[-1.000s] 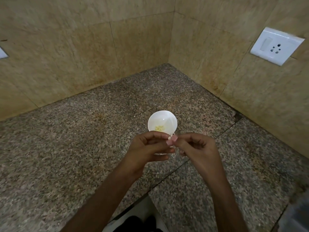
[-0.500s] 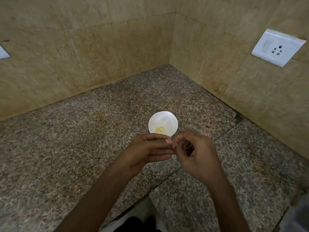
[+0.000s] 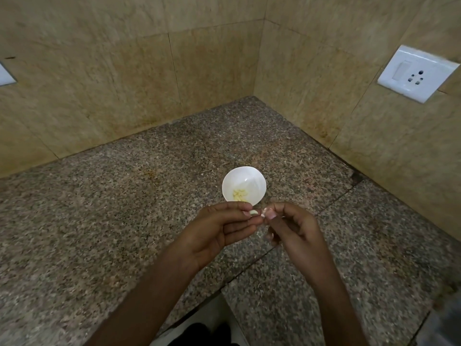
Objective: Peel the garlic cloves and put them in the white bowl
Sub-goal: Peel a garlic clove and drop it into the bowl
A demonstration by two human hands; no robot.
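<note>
A small white bowl (image 3: 257, 181) stands on the granite counter (image 3: 124, 221) with several pale peeled garlic cloves (image 3: 240, 194) at its bottom. Just in front of the bowl, my left hand (image 3: 219, 231) pinches a small white garlic clove (image 3: 254, 212) between thumb and fingertips. My right hand (image 3: 294, 228) is close beside it, its thumb and forefinger pinching a bit of pinkish skin (image 3: 263, 214) at the clove's right end. Most of the clove is hidden by my fingers.
Beige tiled walls meet in a corner behind the bowl. A white wall socket (image 3: 416, 73) is on the right wall, another plate (image 3: 6, 76) at the far left. The counter's front edge (image 3: 199, 303) runs below my forearms.
My fingertips have drawn slightly apart, so the white clove now shows between them. The right hand has shifted a little to the right. The bowl has not moved.
</note>
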